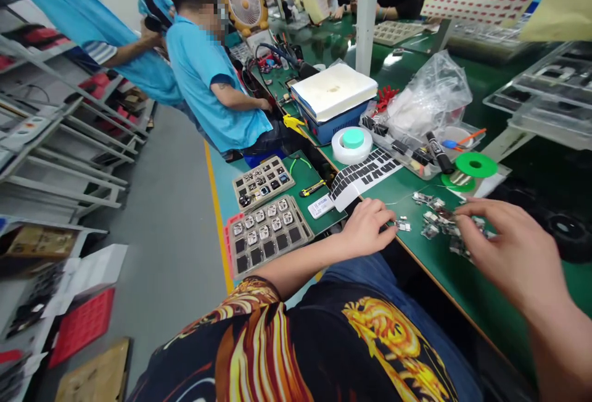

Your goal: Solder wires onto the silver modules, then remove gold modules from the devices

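Where the right hand (511, 245) hangs over a loose pile of metal parts (444, 225) on the green tabletop (428, 261), its thumb and forefinger come close together, though whether they pinch a part cannot be told. The left hand (367, 226) rests by the edge, fingers curled, their tips beside one separate metal part (403, 225); any grip on it is unclear. Beyond the pile stand a green spool (476, 164) and a clear box (417, 169) crowded with pieces, a crumpled plastic bag (430, 90) behind them. A sheet of black stickers (365, 174) and a white tape roll (338, 150) lie past the left hand. The right hand hides some of the pile, and dark objects (567, 226) at far right are hard to make out.
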The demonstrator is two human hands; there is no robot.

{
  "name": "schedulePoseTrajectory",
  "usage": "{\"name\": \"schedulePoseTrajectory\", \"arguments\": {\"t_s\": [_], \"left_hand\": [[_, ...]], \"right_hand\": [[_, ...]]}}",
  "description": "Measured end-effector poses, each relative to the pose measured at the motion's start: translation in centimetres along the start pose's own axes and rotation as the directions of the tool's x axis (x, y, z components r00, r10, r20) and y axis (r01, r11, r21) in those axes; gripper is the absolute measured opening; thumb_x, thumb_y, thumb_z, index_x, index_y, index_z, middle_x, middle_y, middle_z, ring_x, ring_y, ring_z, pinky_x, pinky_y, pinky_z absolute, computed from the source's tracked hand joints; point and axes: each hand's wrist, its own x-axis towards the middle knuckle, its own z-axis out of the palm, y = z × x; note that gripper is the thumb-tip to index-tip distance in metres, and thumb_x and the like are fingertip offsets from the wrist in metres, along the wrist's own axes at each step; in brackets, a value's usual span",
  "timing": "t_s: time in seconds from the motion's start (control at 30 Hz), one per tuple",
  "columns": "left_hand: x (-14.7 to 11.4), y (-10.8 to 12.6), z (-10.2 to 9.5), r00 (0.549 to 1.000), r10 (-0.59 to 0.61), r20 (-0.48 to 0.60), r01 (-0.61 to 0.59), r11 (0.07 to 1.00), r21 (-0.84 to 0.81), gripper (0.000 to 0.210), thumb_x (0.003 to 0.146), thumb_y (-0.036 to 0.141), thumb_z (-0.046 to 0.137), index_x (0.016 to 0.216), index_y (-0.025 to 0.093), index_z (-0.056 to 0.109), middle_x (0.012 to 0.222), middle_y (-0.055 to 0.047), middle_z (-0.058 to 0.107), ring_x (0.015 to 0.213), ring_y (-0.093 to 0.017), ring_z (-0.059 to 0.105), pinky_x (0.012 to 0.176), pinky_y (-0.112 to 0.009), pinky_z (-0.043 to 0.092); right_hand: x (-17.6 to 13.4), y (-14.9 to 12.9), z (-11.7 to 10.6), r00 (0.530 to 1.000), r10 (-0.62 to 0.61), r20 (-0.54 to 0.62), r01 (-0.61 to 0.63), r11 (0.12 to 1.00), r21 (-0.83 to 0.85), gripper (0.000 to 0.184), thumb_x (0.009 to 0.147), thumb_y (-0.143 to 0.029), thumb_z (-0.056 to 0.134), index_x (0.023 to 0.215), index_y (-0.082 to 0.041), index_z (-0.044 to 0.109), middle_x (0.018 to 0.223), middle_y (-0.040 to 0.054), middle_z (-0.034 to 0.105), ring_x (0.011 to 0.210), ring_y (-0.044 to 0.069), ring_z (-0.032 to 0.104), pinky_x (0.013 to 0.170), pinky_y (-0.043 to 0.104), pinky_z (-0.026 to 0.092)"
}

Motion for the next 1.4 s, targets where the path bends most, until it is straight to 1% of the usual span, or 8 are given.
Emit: {"name": "schedulePoseTrajectory", "arguments": {"t_s": [0.13, 0.23, 0.43, 0.57, 0.7, 0.93, 1.17, 1.4], "left_hand": [[-1.0, -0.1, -0.2, 0.999, 0.002, 0.045, 0.002, 0.995, -0.098, 0.016, 0.107, 0.032, 0.068, 0.108, 0.018, 0.076, 0.104, -0.01, 0.07, 0.104, -0.027, 0.063, 0.098, -0.048, 0.053], [-1.4, -0.6, -0.1, 1.0, 0.019, 0.018, -0.016, 0.99, -0.142, 0.014, 0.107, 0.032, 0.067, 0.111, 0.021, 0.074, 0.106, -0.008, 0.07, 0.106, -0.026, 0.064, 0.098, -0.045, 0.052], [-1.6, -1.1, 0.0, 0.996, 0.085, 0.022, -0.08, 0.985, -0.151, 0.01, 0.103, 0.03, 0.072, 0.111, 0.025, 0.074, 0.099, -0.006, 0.069, 0.1, -0.026, 0.064, 0.095, -0.045, 0.05], [-2.0, -0.4, 0.2, 0.994, 0.105, 0.033, -0.1, 0.986, -0.132, 0.011, 0.102, 0.031, 0.075, 0.112, 0.026, 0.075, 0.101, -0.006, 0.069, 0.098, -0.026, 0.064, 0.093, -0.044, 0.051], [-2.3, 1.1, 0.6, 0.987, 0.146, 0.065, -0.137, 0.983, -0.124, 0.011, 0.101, 0.03, 0.075, 0.112, 0.026, 0.075, 0.101, -0.006, 0.07, 0.098, -0.026, 0.063, 0.093, -0.044, 0.05], [-2.0, 4.7, 1.7, 0.96, 0.259, 0.108, -0.245, 0.961, -0.124, 0.013, 0.103, 0.028, 0.072, 0.116, 0.025, 0.072, 0.102, -0.008, 0.071, 0.098, -0.027, 0.062, 0.091, -0.045, 0.05], [-1.5, 7.2, 3.4, 0.934, 0.308, 0.181, -0.277, 0.945, -0.175, 0.011, 0.104, 0.034, 0.074, 0.111, 0.025, 0.071, 0.102, -0.007, 0.072, 0.099, -0.026, 0.064, 0.089, -0.046, 0.048], [-0.9, 9.0, 4.9, 0.913, 0.377, 0.155, -0.343, 0.916, -0.21, 0.01, 0.105, 0.034, 0.074, 0.107, 0.025, 0.072, 0.099, -0.006, 0.072, 0.095, -0.026, 0.062, 0.085, -0.044, 0.048]], "right_hand": [[-5.0, 0.2, -4.1, 0.957, 0.286, 0.054, -0.284, 0.958, -0.031, 0.01, 0.09, -0.038, 0.073, 0.099, -0.039, 0.075, 0.102, 0.0079, 0.084, 0.07, 0.025, 0.073, 0.063, 0.047, 0.05], [-8.5, -0.1, -5.8, 0.908, 0.402, 0.123, -0.402, 0.915, -0.025, 0.01, 0.095, -0.036, 0.068, 0.098, -0.032, 0.076, 0.095, 0.0064, 0.083, 0.076, 0.025, 0.073, 0.071, 0.042, 0.053], [-14.2, 0.0, -6.5, 0.831, 0.55, -0.086, -0.553, 0.833, -0.016, 0.016, 0.102, -0.034, 0.063, 0.1, -0.025, 0.076, 0.098, 0.0058, 0.082, 0.089, 0.025, 0.076, 0.083, 0.041, 0.059], [-16.3, -1.1, -6.5, 0.835, 0.532, -0.142, -0.532, 0.846, 0.04, 0.017, 0.106, -0.032, 0.062, 0.104, -0.025, 0.077, 0.1, 0.0055, 0.08, 0.094, 0.023, 0.075, 0.09, 0.042, 0.059], [-17.5, -1.7, -5.9, 0.898, 0.439, -0.023, -0.437, 0.898, 0.046, 0.019, 0.106, -0.037, 0.069, 0.116, -0.023, 0.076, 0.11, 0.0084, 0.077, 0.103, 0.026, 0.07, 0.095, 0.044, 0.056], [-18.1, -1.1, -4.6, 0.906, 0.417, 0.076, -0.413, 0.909, -0.062, 0.021, 0.109, -0.037, 0.065, 0.117, -0.024, 0.079, 0.106, 0.0092, 0.073, 0.1, 0.027, 0.063, 0.093, 0.045, 0.051], [-17.9, -0.8, -5.2, 0.867, 0.496, -0.048, -0.497, 0.868, 0.004, 0.027, 0.111, -0.038, 0.061, 0.099, -0.024, 0.081, 0.095, 0.0071, 0.077, 0.091, 0.024, 0.068, 0.087, 0.043, 0.053], [-18.6, 0.1, -6.1, 0.809, 0.577, -0.108, -0.586, 0.807, -0.072, 0.03, 0.11, -0.038, 0.059, 0.093, -0.023, 0.079, 0.091, 0.0078, 0.076, 0.089, 0.025, 0.067, 0.086, 0.044, 0.052]]}}
